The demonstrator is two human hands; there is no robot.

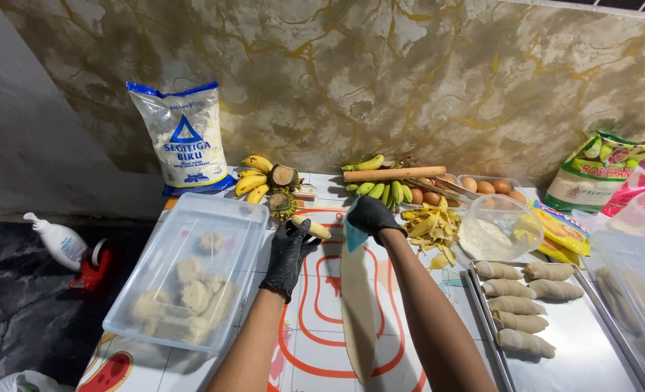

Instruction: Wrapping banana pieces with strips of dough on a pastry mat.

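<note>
Left hand [290,250], black-gloved, fingers curled around a peeled banana [312,228], holding it just above the far end of the dough strip [358,305]. Right hand [370,215], also gloved, fingers pinched on a light-blue scraper [353,234] that touches that same far end of the strip. The strip lies long and narrow down the middle of the red-patterned mat [315,319]. Judgement: the banana wants setting square across the strip's end, scraper lifting the edge cleanly so the dough does not tear or stretch. Left of the strip, a lidded clear tub [192,276] of dough lumps sits close, crowding the left forearm. Right of the strip, a metal tray [591,341] of rolled pieces; banana peels [431,229] and a clear bowl [500,236] beyond it. Open mat remains beside the strip's near end.
</note>
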